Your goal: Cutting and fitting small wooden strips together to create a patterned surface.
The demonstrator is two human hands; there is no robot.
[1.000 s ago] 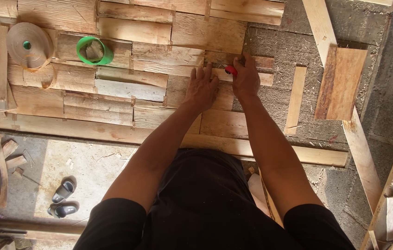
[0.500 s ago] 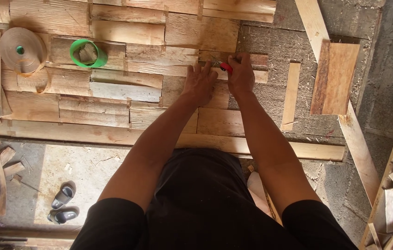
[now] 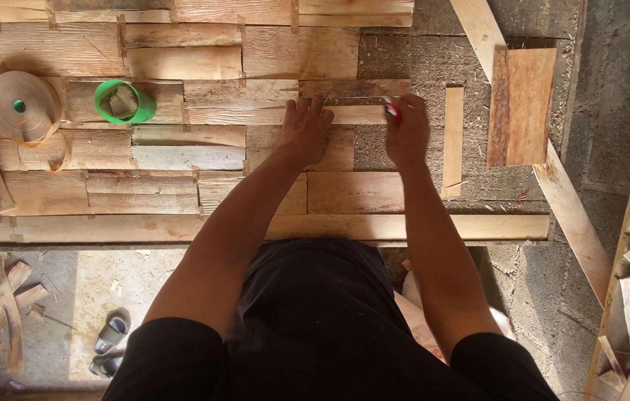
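- Hands work at the far middle of a flat patchwork of pale wooden boards (image 3: 181,160), with both bare arms stretched out over it.
- Left hand (image 3: 306,128) lies flat with fingers spread, palm down, pressing on a thin wood strip (image 3: 345,113) and gripping nothing.
- Right hand (image 3: 406,134) is closed around a small red tool (image 3: 392,109); its tip shows just past the fingers and touches the right end of that strip. What kind of tool it is cannot be told.
- Strip runs left to right between the two hands, at the edge where the boards give way to rough grey board (image 3: 419,67).
- Green tape roll (image 3: 125,102) sits on the boards to the left, well apart from the hands; a larger tan roll (image 3: 21,106) lies further left.
- Reddish-brown plank (image 3: 523,104) rests to the right, beside a narrow upright slat (image 3: 452,141).
- Pair of sandals (image 3: 109,345) lies on the floor at near left.
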